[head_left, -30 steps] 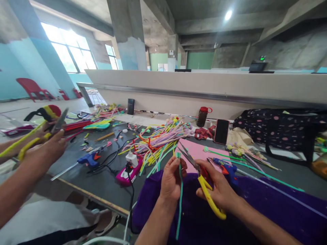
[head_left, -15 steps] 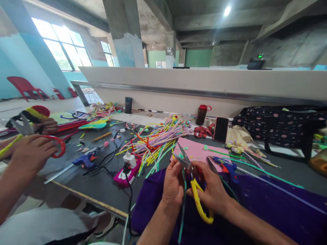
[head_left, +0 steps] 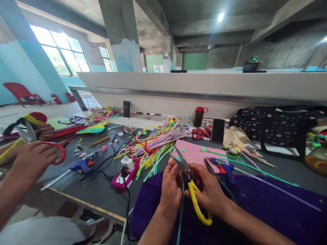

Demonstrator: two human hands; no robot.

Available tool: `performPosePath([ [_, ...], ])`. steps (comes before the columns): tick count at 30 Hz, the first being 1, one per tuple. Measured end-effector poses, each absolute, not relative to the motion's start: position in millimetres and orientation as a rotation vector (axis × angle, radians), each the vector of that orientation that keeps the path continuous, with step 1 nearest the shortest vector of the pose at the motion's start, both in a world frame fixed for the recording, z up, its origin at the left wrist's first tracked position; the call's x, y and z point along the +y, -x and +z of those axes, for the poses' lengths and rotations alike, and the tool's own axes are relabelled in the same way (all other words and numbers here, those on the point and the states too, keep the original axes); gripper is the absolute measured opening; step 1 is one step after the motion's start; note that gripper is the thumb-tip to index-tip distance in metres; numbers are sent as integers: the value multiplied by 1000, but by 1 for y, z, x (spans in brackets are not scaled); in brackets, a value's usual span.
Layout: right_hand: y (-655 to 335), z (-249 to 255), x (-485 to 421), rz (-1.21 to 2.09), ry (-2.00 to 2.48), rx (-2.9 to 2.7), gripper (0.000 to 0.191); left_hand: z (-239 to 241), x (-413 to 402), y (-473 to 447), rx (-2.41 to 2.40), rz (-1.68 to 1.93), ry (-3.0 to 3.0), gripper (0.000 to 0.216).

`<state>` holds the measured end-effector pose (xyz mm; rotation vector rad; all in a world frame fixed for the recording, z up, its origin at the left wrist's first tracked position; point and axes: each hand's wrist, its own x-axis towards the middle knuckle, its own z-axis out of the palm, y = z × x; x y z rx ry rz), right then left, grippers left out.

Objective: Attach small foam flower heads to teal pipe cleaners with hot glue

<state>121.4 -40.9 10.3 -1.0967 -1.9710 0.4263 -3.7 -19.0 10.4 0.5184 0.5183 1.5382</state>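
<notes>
My left hand (head_left: 170, 187) pinches a green pipe cleaner (head_left: 181, 207), which hangs down past my wrist over a dark purple cloth (head_left: 148, 200). In my right hand (head_left: 211, 187) are yellow-handled scissors (head_left: 198, 204), their blades parted and pointing up and away, close to my left fingertips. What lies right between the blades is too small to make out. A pink sheet (head_left: 189, 146) with small green scraps lies just beyond my hands. To the right of my right hand rests a blue glue gun (head_left: 224, 166) with a long glue stick.
At left, a co-worker's hand (head_left: 33, 160) holds red-handled scissors (head_left: 60, 154). Nearby lies another glue gun (head_left: 83, 164). A purple power strip (head_left: 125, 177) with cables stands left of the cloth. Behind are a pipe cleaner pile (head_left: 158, 139), bottle (head_left: 199, 116), phone (head_left: 218, 131) and bag (head_left: 276, 127).
The view has shifted slightly, so the scene sits a little lower and further left. My hands, the scissors and the pipe cleaner keep nearly the same pose.
</notes>
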Motion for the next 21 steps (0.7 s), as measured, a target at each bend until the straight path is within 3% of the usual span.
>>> performPosePath([
  [21, -122, 10, -42, 467, 1073, -1956, 57, 9, -20, 3, 539, 1570, -505, 15],
])
